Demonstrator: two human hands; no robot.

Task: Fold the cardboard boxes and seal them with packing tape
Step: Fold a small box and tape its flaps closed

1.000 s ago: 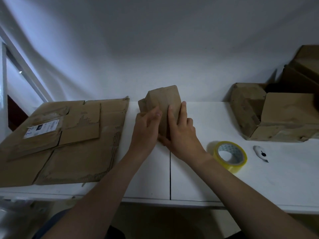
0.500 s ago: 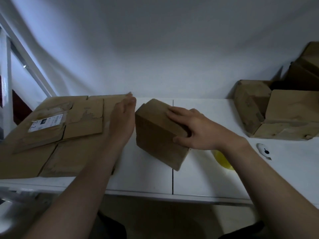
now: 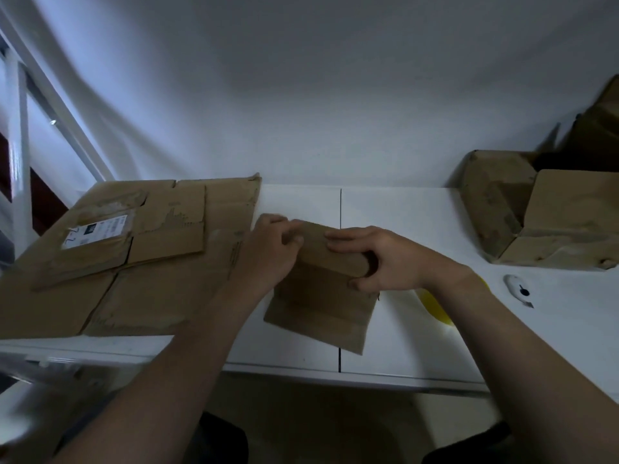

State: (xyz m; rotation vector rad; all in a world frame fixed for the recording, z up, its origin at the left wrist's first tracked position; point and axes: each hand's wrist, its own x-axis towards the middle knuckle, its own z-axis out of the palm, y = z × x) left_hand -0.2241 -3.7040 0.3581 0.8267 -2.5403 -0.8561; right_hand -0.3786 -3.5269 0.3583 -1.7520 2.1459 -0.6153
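Observation:
A small brown cardboard box point(image 3: 321, 306) stands on the white table point(image 3: 408, 209) near its front edge, straddling the dark seam. My left hand point(image 3: 268, 249) grips its upper left corner, fingers curled over the top. My right hand point(image 3: 378, 259) clamps the upper right edge, fingers on top and thumb against the front face. A yellow roll of packing tape point(image 3: 435, 309) lies just right of the box, mostly hidden behind my right forearm.
A large flattened cardboard sheet point(image 3: 140, 262) with a white label covers the table's left part. Assembled brown boxes point(image 3: 549, 216) are stacked at the back right. A small white cutter point(image 3: 517, 289) lies in front of them.
The box has been turned and brought nearer the front edge. My left hand came back from beside the box and took hold of its left corner. The view shifted slightly.

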